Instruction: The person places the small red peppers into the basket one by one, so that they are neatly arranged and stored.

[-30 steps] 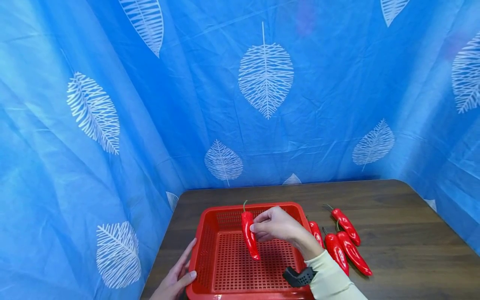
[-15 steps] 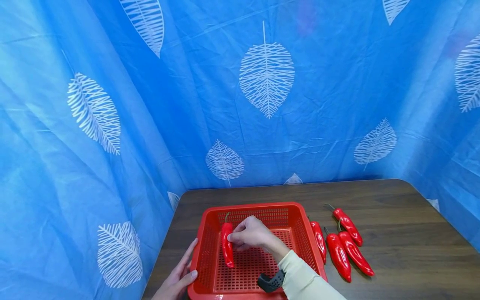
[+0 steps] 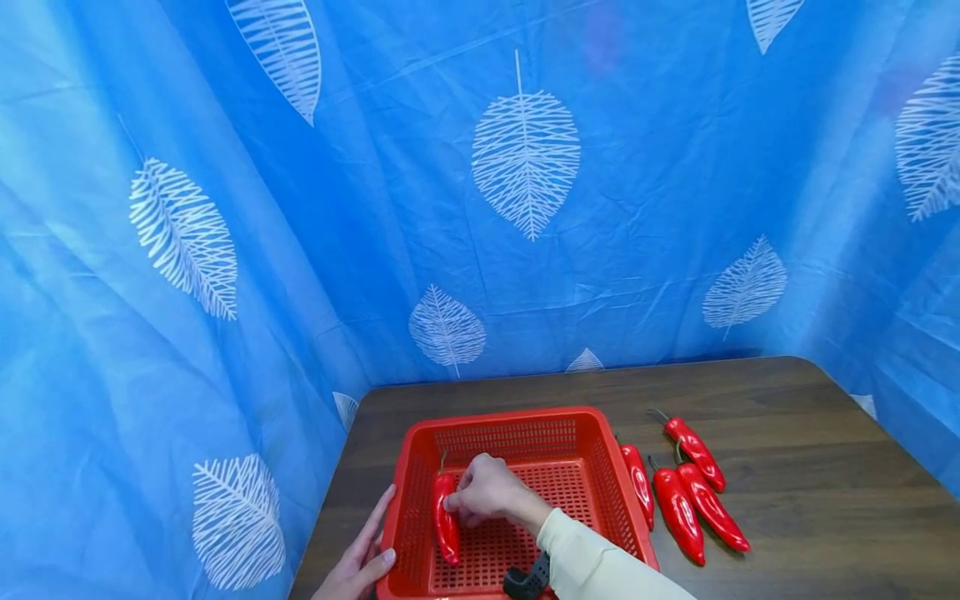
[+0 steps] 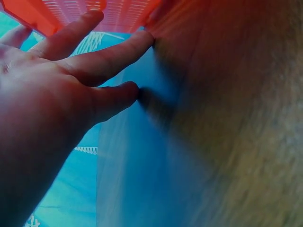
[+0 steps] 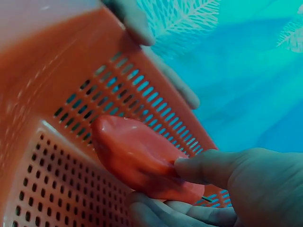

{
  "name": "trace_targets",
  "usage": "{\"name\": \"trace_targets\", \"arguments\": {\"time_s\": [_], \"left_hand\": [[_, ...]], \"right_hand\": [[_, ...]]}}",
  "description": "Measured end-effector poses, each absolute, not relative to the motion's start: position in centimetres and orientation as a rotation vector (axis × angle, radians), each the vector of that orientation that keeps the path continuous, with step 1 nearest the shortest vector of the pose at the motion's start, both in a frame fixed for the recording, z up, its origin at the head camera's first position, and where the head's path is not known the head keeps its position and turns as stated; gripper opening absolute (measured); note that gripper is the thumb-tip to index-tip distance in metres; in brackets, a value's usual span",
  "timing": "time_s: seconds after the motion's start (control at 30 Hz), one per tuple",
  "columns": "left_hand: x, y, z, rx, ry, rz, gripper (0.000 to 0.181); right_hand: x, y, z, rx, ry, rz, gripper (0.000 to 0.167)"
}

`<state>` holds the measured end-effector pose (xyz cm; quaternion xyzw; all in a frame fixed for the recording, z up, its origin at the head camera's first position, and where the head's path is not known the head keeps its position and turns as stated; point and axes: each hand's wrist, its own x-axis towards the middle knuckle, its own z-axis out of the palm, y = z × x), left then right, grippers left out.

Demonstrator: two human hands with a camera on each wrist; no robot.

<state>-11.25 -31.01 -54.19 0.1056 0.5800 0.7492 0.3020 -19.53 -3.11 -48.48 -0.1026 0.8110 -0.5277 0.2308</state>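
A red chili pepper point(image 3: 446, 521) with a green stem is down inside the red plastic basket point(image 3: 517, 417), near its left wall. My right hand point(image 3: 487, 493) pinches it between thumb and fingers, as the right wrist view also shows with the pepper point(image 5: 137, 158). Whether the pepper touches the basket floor I cannot tell. At the basket's left side my left hand point(image 3: 360, 554) rests with its fingers extended against the outer wall and rim. In the left wrist view that hand point(image 4: 61, 75) has its fingers spread, the basket point(image 4: 123, 14) beyond them.
Several more red chili peppers lie on the dark wooden table point(image 3: 817, 467) right of the basket, one pepper point(image 3: 637, 483) close against its right wall and another pepper point(image 3: 696, 454) farthest back. A blue leaf-patterned cloth point(image 3: 360, 208) hangs behind and beside the table.
My right hand has carried the pepper leftward and lower, from above the middle of the basket to beside its left wall. My left hand has stayed at the basket's left side.
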Motion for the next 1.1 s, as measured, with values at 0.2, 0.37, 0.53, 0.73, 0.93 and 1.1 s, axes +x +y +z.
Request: {"name": "trace_targets", "arguments": {"time_s": [0.2, 0.37, 0.53, 0.73, 0.93, 1.1], "left_hand": [[-11.3, -30.9, -54.2, 0.235, 1.491, 2.003, 0.082], [-11.3, -31.0, -54.3, 0.218, 1.474, 2.007, 0.084], [-11.5, -31.1, -54.4, 0.291, 1.438, 2.018, 0.08], [-11.5, -31.1, -54.6, 0.357, 1.415, 2.024, 0.077], [-11.6, -31.0, -54.6, 0.372, 1.449, 2.019, 0.08], [-11.5, -30.9, -54.6, 0.316, 1.482, 2.011, 0.083]], "right_hand": [[-19.6, -3.4, -49.0, -0.27, 2.26, -1.391, 0.024], [-19.6, -3.7, -49.6, -0.251, 2.251, -1.356, 0.025], [-19.5, -4.0, -50.0, -0.217, 2.215, -1.36, 0.023], [-19.2, -4.1, -50.5, -0.207, 2.121, -1.414, 0.02], [-19.3, -3.9, -50.9, -0.218, 2.081, -1.441, 0.025], [-19.4, -3.8, -51.0, -0.232, 2.083, -1.42, 0.022]]}}
